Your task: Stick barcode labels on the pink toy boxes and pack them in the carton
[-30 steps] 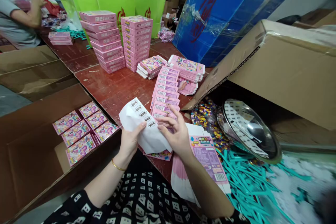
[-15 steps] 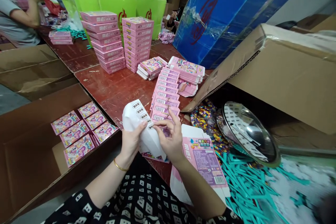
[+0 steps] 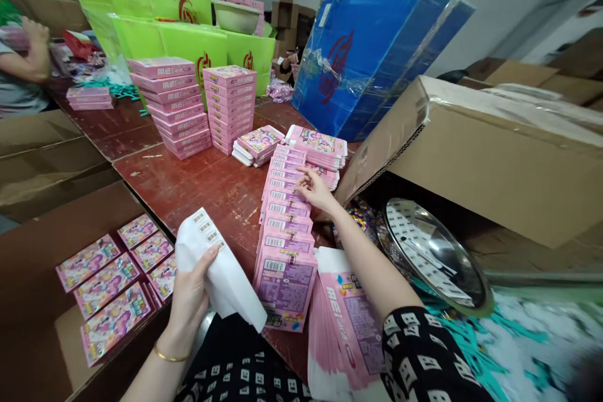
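- Grasping a curled white paper sheet (image 3: pixel 230 282), the left hand (image 3: pixel 188 295) presses its thumb near the lowest of four small oval printed labels (image 3: pixel 205 226); the sheet leans over the near edge of a worn red-brown wooden table (image 3: pixel 188 182).
- The right hand (image 3: pixel 315 190) has just left the sheet and reached forward over a fanned row of flat pink-and-purple printed cardboard boxes (image 3: pixel 287 289). Its fingers are bent with the index finger extended; whether they pinch a label or touch a box cannot be told.
- Fewer labels show on the sheet than a moment ago, so one has probably been peeled off. The work in hand seems to have shifted from the sheet to the far part of the row, with the left hand alone supporting the paper.
- The row runs away from the person, boxes overlapping, barcodes showing. Just beside its near end, to the right, lies a fanned pile of flat pink cardboard cartons (image 3: pixel 336 326), partly behind the right forearm.
- Beyond the row stand two tall stacks of closed pink boxes (image 3: pixel 176 107). To the left, an open brown cardboard carton (image 3: pixel 28 276) holds colourful pink packs (image 3: pixel 115 326).
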Motion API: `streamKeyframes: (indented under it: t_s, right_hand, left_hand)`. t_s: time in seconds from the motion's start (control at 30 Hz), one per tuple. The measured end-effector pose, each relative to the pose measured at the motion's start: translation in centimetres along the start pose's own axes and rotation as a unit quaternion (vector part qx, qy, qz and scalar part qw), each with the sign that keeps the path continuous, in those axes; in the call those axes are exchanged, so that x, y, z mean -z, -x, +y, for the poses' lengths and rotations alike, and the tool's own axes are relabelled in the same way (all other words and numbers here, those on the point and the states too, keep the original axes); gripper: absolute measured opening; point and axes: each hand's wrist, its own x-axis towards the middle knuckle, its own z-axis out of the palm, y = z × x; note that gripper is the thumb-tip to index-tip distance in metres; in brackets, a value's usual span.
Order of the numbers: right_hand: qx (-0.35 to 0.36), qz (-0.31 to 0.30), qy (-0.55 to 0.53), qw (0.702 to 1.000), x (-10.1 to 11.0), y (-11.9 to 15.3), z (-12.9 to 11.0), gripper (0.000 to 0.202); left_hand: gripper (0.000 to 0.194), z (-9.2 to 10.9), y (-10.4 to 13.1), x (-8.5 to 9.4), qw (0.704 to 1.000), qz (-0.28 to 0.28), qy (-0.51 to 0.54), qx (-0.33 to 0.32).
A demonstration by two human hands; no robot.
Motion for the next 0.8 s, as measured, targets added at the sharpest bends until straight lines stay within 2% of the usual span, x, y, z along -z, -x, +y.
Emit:
streamKeyframes:
  t_s: [0.13, 0.2, 0.27, 0.33, 0.4, 0.47, 0.5, 0.67, 0.8]
  right_hand:
    - [-0.008, -0.051, 0.015, 0.999, -0.8, -0.9, 1.4, 0.058]
    - [-0.006, -0.051, 0.030, 0.998, -0.9, -1.0, 1.7, 0.059]
    - [0.003, -0.025, 0.050, 0.998, -0.5, -1.3, 1.9, 0.057]
    - [0.011, 0.017, 0.073, 0.997, 0.2, -1.9, 2.1, 0.047]
    - [0.008, 0.042, 0.092, 0.995, 0.8, -2.6, 2.3, 0.026]
    - [-0.009, 0.037, 0.103, 0.994, 0.9, -3.4, 2.5, 0.008]
    - [-0.021, 0.026, 0.104, 0.994, 0.8, -3.8, 2.7, 0.006]
    - [-0.066, -0.012, 0.113, 0.991, -0.6, -5.3, 3.4, 0.008]
    - [-0.057, 0.024, 0.139, 0.988, -0.3, -5.6, 3.2, 0.016]
  left_hand:
    - [0.044, 0.0, -1.0, 0.2, 1.000, 0.016, -0.005, 0.002]
    - [0.047, -0.2, -1.3, 0.2, 1.000, 0.017, -0.008, 0.002]
    - [0.048, -0.4, -1.5, 0.1, 1.000, 0.018, -0.013, 0.008]
    - [0.049, -0.6, -1.6, -0.1, 1.000, 0.020, -0.016, 0.015]
    - [0.047, -0.7, -1.7, -0.3, 0.999, 0.022, -0.018, 0.022]
    - [0.045, -0.9, -1.8, -0.5, 0.999, 0.024, -0.019, 0.028]
    - [0.044, -1.0, -1.9, -0.6, 0.999, 0.025, -0.020, 0.031]
    - [0.049, -1.5, -2.4, -0.3, 0.999, 0.002, -0.026, 0.024]
    - [0.054, -1.7, -2.7, 0.0, 0.999, -0.001, -0.031, 0.025]
